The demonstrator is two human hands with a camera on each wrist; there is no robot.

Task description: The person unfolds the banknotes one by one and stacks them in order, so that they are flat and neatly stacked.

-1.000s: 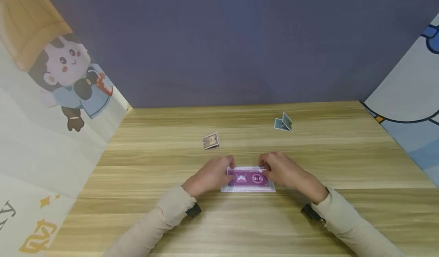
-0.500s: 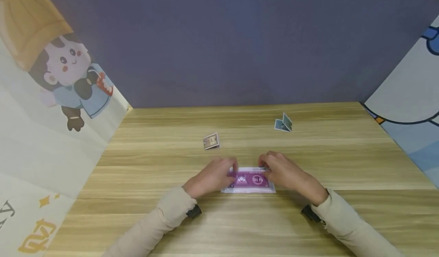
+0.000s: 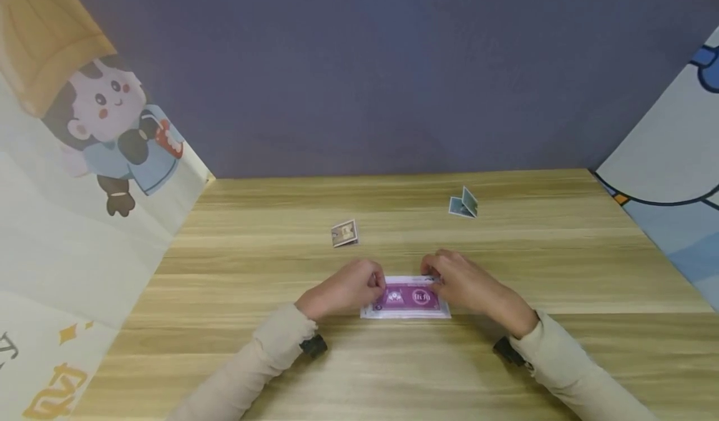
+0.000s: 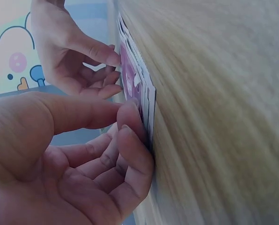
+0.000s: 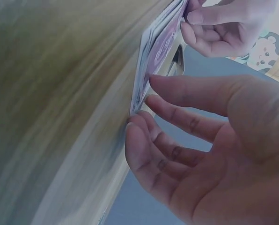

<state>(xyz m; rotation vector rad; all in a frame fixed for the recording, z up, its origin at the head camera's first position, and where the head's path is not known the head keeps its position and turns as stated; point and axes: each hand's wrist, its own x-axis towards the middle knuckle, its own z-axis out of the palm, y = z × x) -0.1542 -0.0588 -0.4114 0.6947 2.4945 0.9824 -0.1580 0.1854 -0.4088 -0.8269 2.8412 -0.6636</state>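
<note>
A small stack of purple play banknotes [image 3: 405,302] with white borders lies flat on the wooden table, in front of the person. My left hand [image 3: 344,289] pinches at the stack's left end, thumb and forefinger tips together; in the left wrist view several paper layers show at the stack's edge. At the right end, my right hand [image 3: 469,284] holds the far corner, with the thumb [image 5: 191,91] on the top note and the other fingers curled at the edge. The fingers partly cover both far corners.
Beyond the left hand lies a folded brown note [image 3: 344,234]. A folded grey-green note [image 3: 463,204] stands half open farther back on the right. A dark partition [image 3: 393,72] rises behind the table [image 3: 269,240], with printed cartoon panels at both sides.
The left hand's fingertips have slid slightly over the stack's left end and come together in a pinch. The right hand stays in place. Both folded notes lie as before.
</note>
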